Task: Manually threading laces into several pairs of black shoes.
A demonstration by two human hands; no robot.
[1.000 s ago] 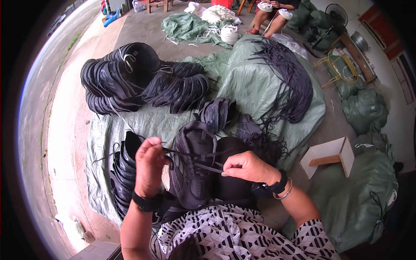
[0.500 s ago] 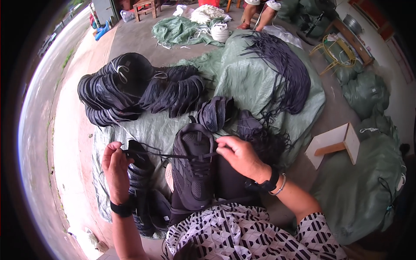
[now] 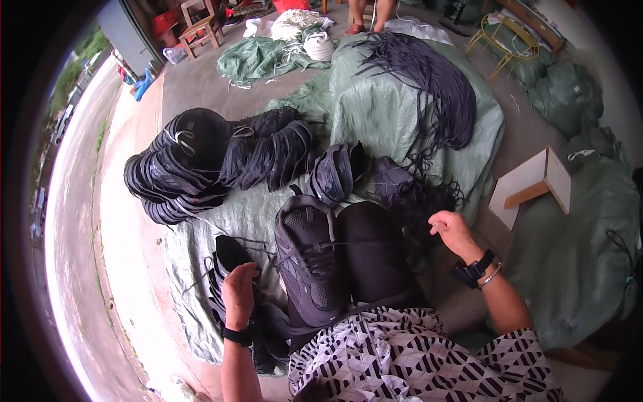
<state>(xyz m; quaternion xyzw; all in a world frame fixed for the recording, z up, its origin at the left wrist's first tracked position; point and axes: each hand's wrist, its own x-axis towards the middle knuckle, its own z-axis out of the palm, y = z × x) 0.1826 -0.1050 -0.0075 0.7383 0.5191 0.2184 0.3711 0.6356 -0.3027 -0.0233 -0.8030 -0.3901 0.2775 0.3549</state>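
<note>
A black sneaker lies on my lap, toe toward me, with a dark shoelace threaded through its eyelets. To its right, my right hand is raised with thumb and fingers pinched. A faint dark lace line runs from the shoe toward that hand. My left hand is left of the shoe, fingers bent together, in front of a stack of black shoe uppers. Whatever its fingertips hold is hidden or too thin to make out.
Bundled black shoe uppers lie ahead on green woven sheeting. Dark laces drape over a covered pile. A white board piece and green sacks are at the right. Another person's legs show at the back.
The lace was held taut across the shoe between both hands. My right hand has since moved far out to the right, and my left hand has come lower and closer to the shoe.
</note>
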